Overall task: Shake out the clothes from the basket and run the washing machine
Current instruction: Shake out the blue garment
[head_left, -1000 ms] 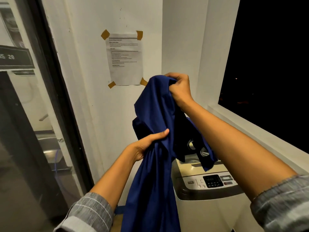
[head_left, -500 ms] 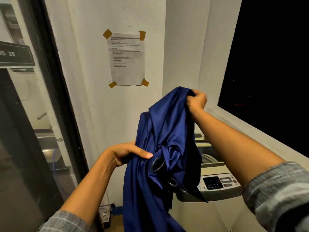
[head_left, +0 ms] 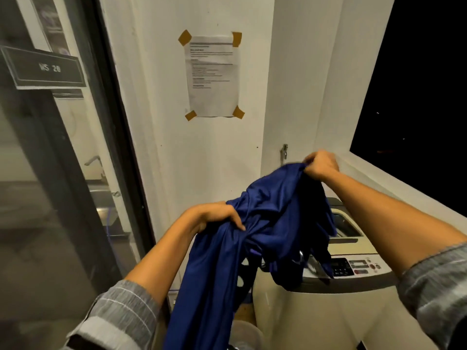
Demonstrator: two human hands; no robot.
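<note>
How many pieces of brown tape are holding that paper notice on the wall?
4, one at each corner of the notice: top left, top right, bottom left, bottom right. None look hidden.

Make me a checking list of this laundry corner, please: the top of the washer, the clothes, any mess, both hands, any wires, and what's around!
Surface: washing machine top, lid area open behind the control panel.
Job's things: blue garment held up, partly draped over the machine's front.
Clutter: pale round container on the floor beside the machine.
Grippers: left hand grips the garment's middle; right hand pinches its top edge.
Cables: blue cord behind the glass door.
Surroundings: taped paper notice on the wall, dark window on the right.
</note>
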